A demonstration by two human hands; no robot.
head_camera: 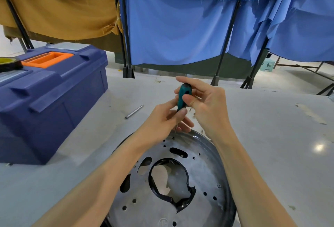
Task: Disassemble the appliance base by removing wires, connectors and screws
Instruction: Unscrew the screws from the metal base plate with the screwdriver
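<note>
head view: the appliance base (203,170) lay in the lower middle of the frame, a round metal plate with many small holes and a large central opening edged by a broken black plastic ring (182,202). it rested flat on the pale surface (271,145). a screwdriver (183,96) with a teal and black handle stood almost upright over the plate's far rim, its thin shaft running down to a small screw (173,138).

the right hand (207,105) was at the top of the handle, its fingers (187,80) curved round the handle's end and its thumb pressed against the handle's side. the left hand (162,118) pinched the lower end of the handle where the shaft begins, apparently steadying it.

the base looked stiff and fairly light, a thin pressed sheet, and smooth enough to slide or spin under turning force. its outer rim or the solid metal between holes seemed the safest place to hold. the jagged plastic ring looked brittle and sharp. the screw looked tiny and easy to drop.

a blue toolbox (54,100) with an orange handle stood at the left of the frame, with a loose bit (134,111) lying between it and the hands. blue cloth (180,27) hung across the top.
</note>
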